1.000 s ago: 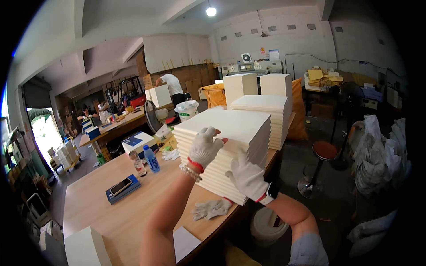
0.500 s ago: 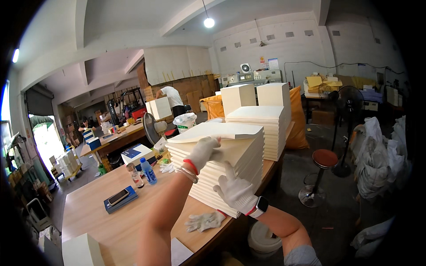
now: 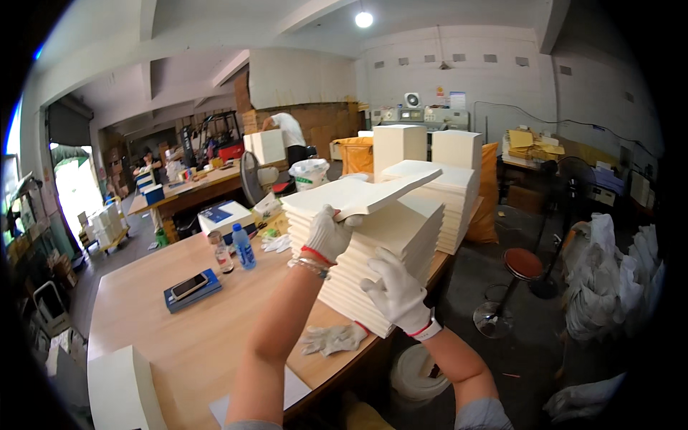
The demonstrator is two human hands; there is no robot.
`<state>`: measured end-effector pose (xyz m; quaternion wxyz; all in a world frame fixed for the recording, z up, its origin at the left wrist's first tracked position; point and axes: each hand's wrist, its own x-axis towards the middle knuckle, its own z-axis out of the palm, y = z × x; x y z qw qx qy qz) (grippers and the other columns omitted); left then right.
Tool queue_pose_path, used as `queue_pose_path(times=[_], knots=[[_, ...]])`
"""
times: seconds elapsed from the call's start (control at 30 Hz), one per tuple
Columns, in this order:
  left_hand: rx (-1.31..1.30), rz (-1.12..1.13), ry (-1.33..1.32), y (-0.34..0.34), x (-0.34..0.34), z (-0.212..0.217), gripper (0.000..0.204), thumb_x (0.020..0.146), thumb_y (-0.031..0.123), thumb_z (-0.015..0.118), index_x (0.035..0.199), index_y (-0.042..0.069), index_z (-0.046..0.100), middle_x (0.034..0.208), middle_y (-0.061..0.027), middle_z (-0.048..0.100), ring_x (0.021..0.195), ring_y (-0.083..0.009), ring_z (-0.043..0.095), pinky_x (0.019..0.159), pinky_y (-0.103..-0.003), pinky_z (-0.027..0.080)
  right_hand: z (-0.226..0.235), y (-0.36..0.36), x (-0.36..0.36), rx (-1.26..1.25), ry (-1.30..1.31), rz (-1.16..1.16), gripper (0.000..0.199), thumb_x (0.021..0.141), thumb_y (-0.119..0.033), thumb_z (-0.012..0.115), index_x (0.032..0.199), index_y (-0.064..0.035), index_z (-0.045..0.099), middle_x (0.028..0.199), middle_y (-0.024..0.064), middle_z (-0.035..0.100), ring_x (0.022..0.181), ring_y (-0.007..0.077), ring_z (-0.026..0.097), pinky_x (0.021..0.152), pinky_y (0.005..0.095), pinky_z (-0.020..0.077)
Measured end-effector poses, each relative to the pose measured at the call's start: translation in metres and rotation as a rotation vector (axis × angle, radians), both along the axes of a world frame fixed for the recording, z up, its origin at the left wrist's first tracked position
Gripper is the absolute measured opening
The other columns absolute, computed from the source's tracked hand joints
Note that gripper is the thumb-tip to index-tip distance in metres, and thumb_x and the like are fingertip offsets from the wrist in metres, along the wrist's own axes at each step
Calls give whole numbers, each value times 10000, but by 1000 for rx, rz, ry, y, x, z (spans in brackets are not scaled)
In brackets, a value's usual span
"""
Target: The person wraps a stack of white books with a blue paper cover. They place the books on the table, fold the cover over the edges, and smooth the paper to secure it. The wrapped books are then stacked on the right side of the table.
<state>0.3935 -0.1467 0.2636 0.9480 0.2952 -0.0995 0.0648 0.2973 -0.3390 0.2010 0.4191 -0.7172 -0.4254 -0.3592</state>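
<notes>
On the far left, near the bottom, we see a plain cream block (image 3: pixel 125 390) standing on the long wooden table (image 3: pixel 165 337). A little to the right lies a flat blue box (image 3: pixel 192 290) with a dark phone (image 3: pixel 188 286) on top of it. Next come a small brown jar (image 3: pixel 223 256) and a water bottle (image 3: pixel 244 246) with a blue cap, standing side by side. Behind them sits a white and blue box (image 3: pixel 224 216). Then we come to our left hand (image 3: pixel 330 233) in a white glove with a red cuff. Its fingers are curled around the edge of a bundle of cream sheets (image 3: pixel 365 195), thumb on top, and the bundle is tipped up off the big stack (image 3: pixel 380 258) so its far end points up and to the right. The big stack is made of many flat cream sheets, piled neatly, and it sits at the right end of the table. A loose pair of white gloves (image 3: pixel 331 338) lies on the table just in front of the stack. Our right hand (image 3: pixel 396 294), gloved too, rests flat against the front side of the stack with its fingers spread, not gripping. Farther right, more cream stacks (image 3: pixel 451 190) stand behind, and a round brown stool (image 3: pixel 522 264) is on the floor.
</notes>
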Motion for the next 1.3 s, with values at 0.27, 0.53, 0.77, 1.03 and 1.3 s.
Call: queue_pose_path(times=[0.27, 0.53, 0.77, 1.03, 1.3], knots=[[230, 287, 341, 149, -211, -74, 364, 863, 127, 522, 1194, -27, 523, 1073, -160, 643, 892, -263, 673, 786, -382, 582, -43, 55, 17, 81, 390, 533, 298, 992, -184, 491, 1190, 38, 520, 1019, 133, 657, 770, 184, 649, 690, 305, 548], [387, 461, 450, 262, -374, -217, 627, 827, -1, 471, 1435, 11, 320, 1328, -163, 522, 1096, -271, 625, 900, -393, 565, -141, 196, 25, -317, 1448, 860, 378, 908, -286, 666, 1121, 26, 643, 968, 81, 699, 828, 135, 634, 775, 284, 524], [717, 490, 833, 288, -404, -275, 287, 894, 107, 565, 1162, 3, 542, 969, -94, 650, 815, -175, 665, 654, -313, 569, -242, 245, 17, -419, 1350, 793, 331, 917, -222, 671, 1103, 51, 653, 982, 68, 699, 867, 112, 624, 787, 256, 498], [881, 643, 971, 279, -400, -272, 245, 883, 167, 645, 1035, -16, 588, 863, -61, 643, 699, -130, 633, 582, -280, 529, -237, 247, 16, -469, 1242, 753, 323, 921, -193, 666, 1111, 67, 644, 1006, 70, 698, 904, 117, 623, 814, 263, 496], [1599, 929, 1169, 233, -419, -269, 358, 884, 229, 658, 1148, -1, 584, 982, -143, 671, 883, -299, 656, 753, -408, 516, -254, 248, 20, -430, 1287, 796, 369, 908, -253, 676, 1105, 57, 650, 1016, 97, 703, 917, 131, 627, 825, 282, 494]])
